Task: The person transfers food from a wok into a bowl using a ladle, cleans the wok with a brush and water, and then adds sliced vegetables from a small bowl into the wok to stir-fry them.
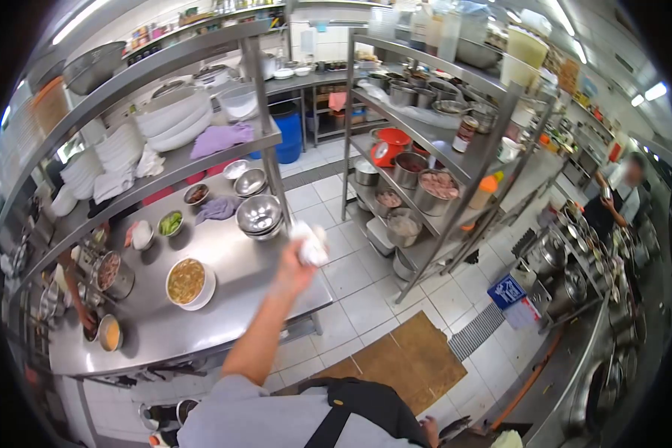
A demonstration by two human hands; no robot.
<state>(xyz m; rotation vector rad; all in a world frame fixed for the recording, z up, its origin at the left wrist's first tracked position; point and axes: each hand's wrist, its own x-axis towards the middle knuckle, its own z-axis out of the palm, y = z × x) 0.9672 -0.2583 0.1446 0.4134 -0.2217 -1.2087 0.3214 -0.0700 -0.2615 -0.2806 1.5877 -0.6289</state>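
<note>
My left hand (297, 267) is stretched out in front of me, past the right end of the steel table (239, 246). Its fingers are closed on a crumpled white cloth (313, 246), blurred by motion. Close by on the table, a stack of steel bowls (260, 216) stands to the left of this hand. Only a small part of my right hand (430, 431) shows low in the view, beside my apron (373, 407). A dark object (454, 427) is close to it; whether the fingers hold it cannot be made out.
A white tub of yellowish food (189, 282) stands on the table. At the left, another person's hand (89, 319) reaches to a small container. A steel rack (425, 205) with pots is ahead right. Brown mats (403, 355) cover floor tiles. Another person (612, 198) stands far right.
</note>
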